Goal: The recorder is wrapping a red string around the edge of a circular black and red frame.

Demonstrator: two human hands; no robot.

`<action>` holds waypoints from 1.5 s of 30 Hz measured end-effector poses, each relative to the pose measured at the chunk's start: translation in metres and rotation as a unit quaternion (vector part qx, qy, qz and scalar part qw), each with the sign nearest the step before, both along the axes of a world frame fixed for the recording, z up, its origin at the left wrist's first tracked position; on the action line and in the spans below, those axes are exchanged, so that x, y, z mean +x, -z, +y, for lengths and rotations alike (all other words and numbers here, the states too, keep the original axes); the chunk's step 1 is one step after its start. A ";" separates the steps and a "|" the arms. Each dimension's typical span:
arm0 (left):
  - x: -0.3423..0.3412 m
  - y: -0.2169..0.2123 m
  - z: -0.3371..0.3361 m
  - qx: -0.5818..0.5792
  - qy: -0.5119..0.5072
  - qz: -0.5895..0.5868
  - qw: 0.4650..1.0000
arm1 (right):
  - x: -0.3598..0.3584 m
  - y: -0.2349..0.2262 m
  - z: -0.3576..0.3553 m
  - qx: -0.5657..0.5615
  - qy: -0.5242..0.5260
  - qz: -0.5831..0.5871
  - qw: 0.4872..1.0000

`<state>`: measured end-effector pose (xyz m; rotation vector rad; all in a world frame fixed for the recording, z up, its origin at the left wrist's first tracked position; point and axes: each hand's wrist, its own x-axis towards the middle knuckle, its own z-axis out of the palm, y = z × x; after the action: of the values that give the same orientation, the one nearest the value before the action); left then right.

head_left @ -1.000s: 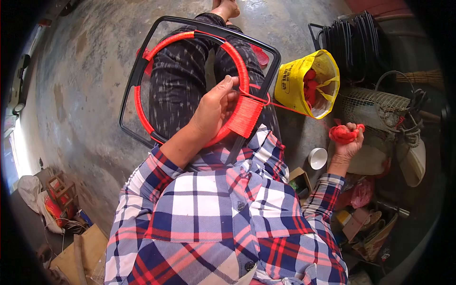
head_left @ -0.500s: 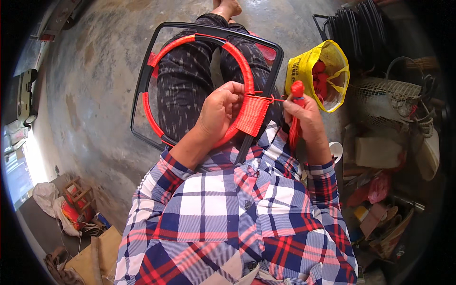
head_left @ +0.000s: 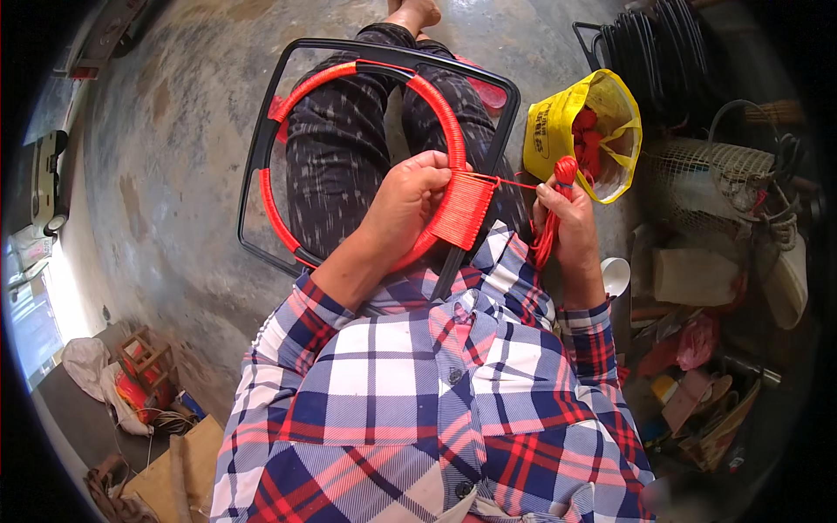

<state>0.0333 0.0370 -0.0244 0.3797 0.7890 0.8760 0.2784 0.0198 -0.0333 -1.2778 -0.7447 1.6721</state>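
Observation:
Across my lap lies a black rectangular frame (head_left: 248, 187) with rounded corners. Inside it is a ring (head_left: 442, 105) wrapped in red cord along most of its length, with bare black gaps. At the ring's right side, a flat panel of close red cord windings (head_left: 462, 209) spans from ring to frame. My left hand (head_left: 405, 200) is closed on the ring just left of this panel, thumb on top. My right hand (head_left: 571, 222) grips a tied bundle of red cord (head_left: 565, 172), its loose strands hanging below. One strand runs taut from the panel's upper edge to the right fingers.
A yellow bag (head_left: 545, 131) holding more red cord stands beyond my right hand. Stacked black frames (head_left: 658, 65) are behind it. Along the right lie a mesh roll (head_left: 706, 170) and assorted clutter. A wooden board (head_left: 170, 475) rests at lower left on the concrete floor (head_left: 187, 174).
My right hand has moved a little to the right and down with the cord bundle, and the strand to the panel is longer. My left hand stays on the ring.

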 end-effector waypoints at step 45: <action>0.010 -0.002 0.007 -0.064 -0.030 -0.095 0.993 | -0.015 -0.036 0.024 0.158 0.011 -0.189 0.969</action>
<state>0.0436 0.0442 -0.0228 0.1568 0.6788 0.8973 0.2630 0.0441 0.0030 -1.3783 -1.1676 1.2395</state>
